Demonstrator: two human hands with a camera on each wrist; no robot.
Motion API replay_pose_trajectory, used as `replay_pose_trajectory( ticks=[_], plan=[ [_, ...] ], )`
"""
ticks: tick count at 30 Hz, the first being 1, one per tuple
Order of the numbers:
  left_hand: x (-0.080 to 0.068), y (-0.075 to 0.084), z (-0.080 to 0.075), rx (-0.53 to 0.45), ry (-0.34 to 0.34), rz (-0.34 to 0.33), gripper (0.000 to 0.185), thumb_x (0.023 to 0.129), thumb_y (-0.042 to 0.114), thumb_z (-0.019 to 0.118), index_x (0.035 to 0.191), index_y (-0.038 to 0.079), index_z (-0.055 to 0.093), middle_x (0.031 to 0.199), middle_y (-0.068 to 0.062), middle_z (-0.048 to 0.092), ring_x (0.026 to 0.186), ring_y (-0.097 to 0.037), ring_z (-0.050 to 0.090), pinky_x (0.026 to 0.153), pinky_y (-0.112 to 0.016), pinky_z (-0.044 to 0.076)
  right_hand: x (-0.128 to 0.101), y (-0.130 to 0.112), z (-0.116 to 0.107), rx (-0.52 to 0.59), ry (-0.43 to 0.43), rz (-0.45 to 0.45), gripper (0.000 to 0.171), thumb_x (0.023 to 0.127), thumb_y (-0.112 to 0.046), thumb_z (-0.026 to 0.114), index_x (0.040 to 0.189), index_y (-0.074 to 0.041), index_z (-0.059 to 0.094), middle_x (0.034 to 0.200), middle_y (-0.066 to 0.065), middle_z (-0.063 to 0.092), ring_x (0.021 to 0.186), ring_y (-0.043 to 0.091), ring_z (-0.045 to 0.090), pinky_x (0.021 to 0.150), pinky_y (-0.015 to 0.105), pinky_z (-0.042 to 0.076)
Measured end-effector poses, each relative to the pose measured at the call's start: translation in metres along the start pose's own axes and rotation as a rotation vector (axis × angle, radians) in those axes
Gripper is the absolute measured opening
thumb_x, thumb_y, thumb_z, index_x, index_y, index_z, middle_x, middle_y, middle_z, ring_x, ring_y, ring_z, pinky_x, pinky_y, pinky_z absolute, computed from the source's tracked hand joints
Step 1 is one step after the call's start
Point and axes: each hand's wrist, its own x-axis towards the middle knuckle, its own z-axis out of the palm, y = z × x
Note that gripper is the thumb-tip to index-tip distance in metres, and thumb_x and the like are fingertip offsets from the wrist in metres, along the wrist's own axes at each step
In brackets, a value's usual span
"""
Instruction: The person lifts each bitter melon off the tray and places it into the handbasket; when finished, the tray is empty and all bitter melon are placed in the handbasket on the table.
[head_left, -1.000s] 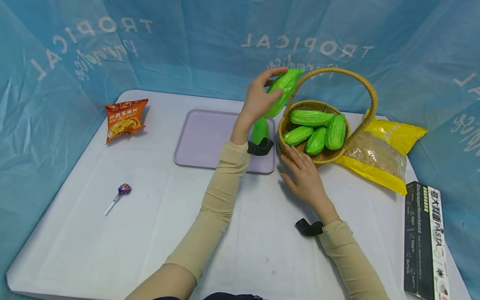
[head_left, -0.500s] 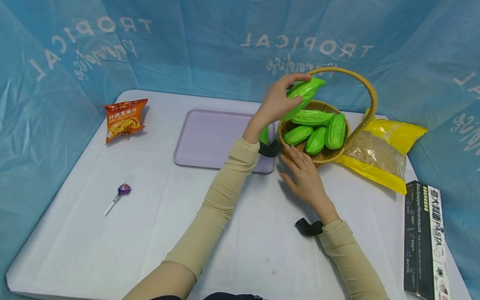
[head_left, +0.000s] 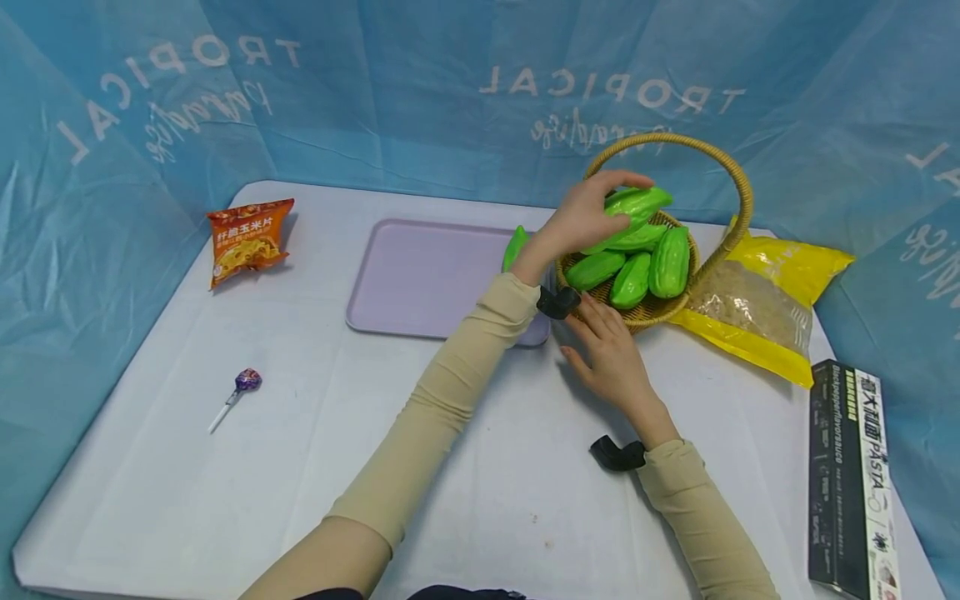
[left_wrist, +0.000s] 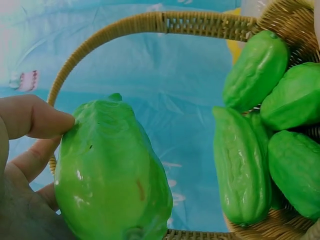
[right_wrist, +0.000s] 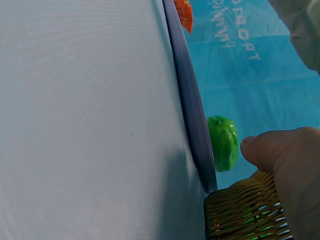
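Observation:
My left hand (head_left: 585, 218) grips a ridged green bitter melon (head_left: 639, 205) between thumb and fingers, just above the wicker basket (head_left: 654, 317). The left wrist view shows the held bitter melon (left_wrist: 112, 170) inside the arch of the handle (left_wrist: 135, 22). Several more bitter melons (head_left: 670, 262) lie in the basket. My right hand (head_left: 611, 358) has its fingers extended against the basket's front side. Another bitter melon (head_left: 514, 248) sits on the right part of the lilac tray (head_left: 420, 275), partly hidden by my left wrist.
A yellow bag (head_left: 772, 300) lies right of the basket. Nearer the right edge is a black-and-white pasta box (head_left: 851, 479). An orange snack bag (head_left: 249, 242) and a lollipop (head_left: 243, 385) are on the left. Blue printed cloth (head_left: 420, 100) hangs behind the table.
My left hand has carried the bitter melon rightward and down, from above the tray's right end to over the basket. My right hand stays at the basket's front.

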Motion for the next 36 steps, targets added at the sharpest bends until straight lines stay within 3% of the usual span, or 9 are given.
replay_pose_trajectory(
  ticks=[8,12,16,19,22,25,28,31,36],
  plan=[
    [0.005,0.001,0.005,0.035,-0.056,-0.001,0.048,0.097,0.008,0.052,0.143,0.02,0.048,0.149,0.004,0.044,0.079,-0.013,0.046,0.064,-0.022,0.036,0.0,0.0,-0.001,-0.001,0.0,0.002,0.049,0.083,-0.017,0.075,0.127,0.001,0.061,0.139,0.02,0.053,0.137,0.037,0.041,0.112,0.052,0.032],
    [0.01,0.0,0.007,0.086,-0.096,0.007,0.049,0.097,0.007,0.051,0.144,0.019,0.047,0.148,0.003,0.045,0.116,-0.008,0.047,0.072,-0.021,0.037,0.0,0.0,-0.002,-0.001,0.002,0.001,0.049,0.083,-0.016,0.075,0.127,0.002,0.061,0.138,0.021,0.054,0.136,0.037,0.042,0.111,0.053,0.034],
    [0.014,-0.003,0.01,0.12,-0.14,0.008,0.05,0.096,0.006,0.051,0.144,0.02,0.046,0.148,0.002,0.045,0.131,-0.01,0.044,0.076,-0.02,0.038,0.0,-0.001,-0.002,-0.002,0.002,0.008,0.049,0.083,-0.016,0.075,0.127,0.002,0.061,0.138,0.021,0.054,0.135,0.038,0.042,0.111,0.053,0.034],
    [0.016,-0.005,0.013,0.132,-0.166,-0.001,0.051,0.096,0.005,0.051,0.144,0.02,0.046,0.149,0.002,0.045,0.102,-0.01,0.054,0.068,-0.02,0.036,0.0,-0.001,-0.002,-0.003,0.001,0.009,0.049,0.083,-0.017,0.075,0.127,0.002,0.061,0.138,0.021,0.054,0.134,0.038,0.043,0.111,0.053,0.034],
    [0.017,-0.007,0.017,0.143,-0.188,-0.023,0.051,0.095,0.004,0.05,0.143,0.021,0.047,0.149,0.002,0.044,0.062,-0.008,0.039,0.058,-0.02,0.031,0.0,0.0,-0.002,-0.003,0.006,0.003,0.047,0.083,-0.016,0.075,0.125,0.002,0.062,0.136,0.022,0.055,0.134,0.038,0.044,0.111,0.053,0.034],
    [0.018,-0.01,0.02,0.158,-0.21,-0.046,0.052,0.095,0.004,0.05,0.143,0.022,0.047,0.149,0.001,0.045,0.055,-0.01,0.029,0.054,-0.021,0.028,0.0,0.0,-0.002,-0.006,0.009,-0.002,0.046,0.083,-0.016,0.075,0.122,0.003,0.063,0.135,0.023,0.056,0.133,0.039,0.044,0.111,0.053,0.034],
    [0.02,-0.014,0.022,0.172,-0.221,-0.052,0.053,0.094,0.003,0.051,0.143,0.022,0.047,0.147,0.001,0.046,0.083,-0.008,0.055,0.057,-0.021,0.031,0.0,0.0,-0.002,-0.007,0.005,-0.001,0.045,0.083,-0.017,0.075,0.121,0.004,0.063,0.135,0.023,0.056,0.134,0.039,0.044,0.111,0.052,0.034],
    [0.022,-0.019,0.024,0.188,-0.226,-0.045,0.053,0.093,0.002,0.052,0.143,0.02,0.048,0.145,0.001,0.048,0.127,-0.012,0.048,0.062,-0.021,0.033,0.0,0.0,-0.001,-0.007,0.0,0.0,0.045,0.083,-0.017,0.075,0.121,0.004,0.063,0.135,0.022,0.056,0.134,0.038,0.043,0.111,0.052,0.034],
    [0.025,-0.024,0.026,0.197,-0.244,-0.051,0.051,0.094,0.003,0.054,0.143,0.019,0.047,0.145,0.0,0.048,0.131,-0.013,0.046,0.066,-0.02,0.036,0.0,0.0,-0.001,-0.007,-0.004,0.002,0.044,0.083,-0.017,0.076,0.12,0.004,0.064,0.136,0.022,0.055,0.135,0.038,0.043,0.112,0.052,0.034]
  ],
)
